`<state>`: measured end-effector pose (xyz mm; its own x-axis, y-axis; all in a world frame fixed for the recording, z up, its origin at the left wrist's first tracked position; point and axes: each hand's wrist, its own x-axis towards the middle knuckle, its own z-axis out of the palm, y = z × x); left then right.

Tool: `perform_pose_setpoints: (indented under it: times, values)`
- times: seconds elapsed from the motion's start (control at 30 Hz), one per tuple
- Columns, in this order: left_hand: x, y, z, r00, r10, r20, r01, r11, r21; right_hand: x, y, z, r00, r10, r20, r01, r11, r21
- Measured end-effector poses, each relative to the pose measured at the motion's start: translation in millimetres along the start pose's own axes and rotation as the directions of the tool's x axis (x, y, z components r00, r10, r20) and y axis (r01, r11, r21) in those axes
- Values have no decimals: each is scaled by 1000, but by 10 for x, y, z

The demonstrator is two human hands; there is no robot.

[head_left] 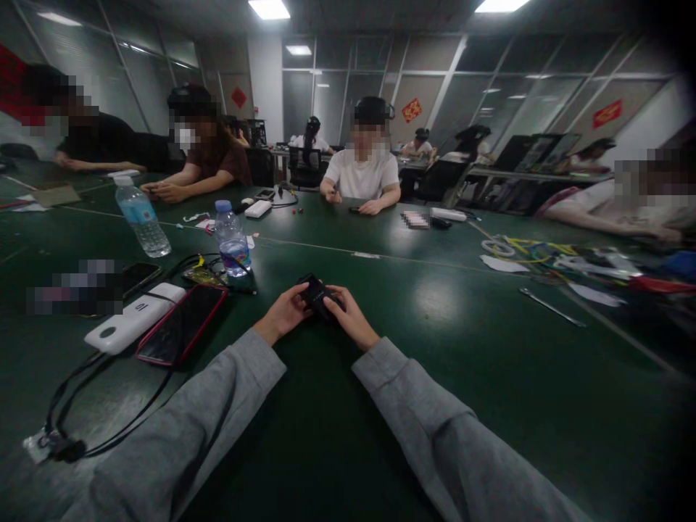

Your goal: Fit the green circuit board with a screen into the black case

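Note:
Both of my hands meet over the dark green table [435, 341], a little in front of me. My left hand [283, 313] and my right hand [348, 317] are closed around a small black object [316, 293], fingers pinching it from both sides. The object is dark and boxy; I cannot make out what it is. Grey sleeves cover both my forearms.
Left of my hands lie a red-edged phone [182, 324], a white power bank [135, 317], black cables [81, 420] and two water bottles [233, 239]. Scissors-like tool [549, 306] and coloured clutter [544, 254] lie at right. Several people sit around the far table edges.

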<state>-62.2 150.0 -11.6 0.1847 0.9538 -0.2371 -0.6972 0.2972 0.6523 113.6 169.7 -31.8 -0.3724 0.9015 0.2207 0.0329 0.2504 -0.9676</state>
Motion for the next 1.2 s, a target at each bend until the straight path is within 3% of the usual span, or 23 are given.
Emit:
perform_pose_setpoints:
  times: [0.3, 0.63, 0.8, 1.2]
  values:
    - [-18, -23, -8, 996, 4, 90, -10, 998, 69, -1, -95, -75, 980, 183, 81, -197, 955, 222]
    - [88, -165, 35, 980, 196, 23, -197, 961, 194, 34, -71, -84, 962, 245, -119, -178, 896, 407]
    - [98, -219, 19, 966, 257, 37, -255, 917, 307, 28, -95, -92, 957, 268, -109, -196, 879, 435]
    - [76, -199, 46, 968, 250, 18, -245, 929, 278, 32, -110, -117, 959, 280, -45, -229, 860, 455]
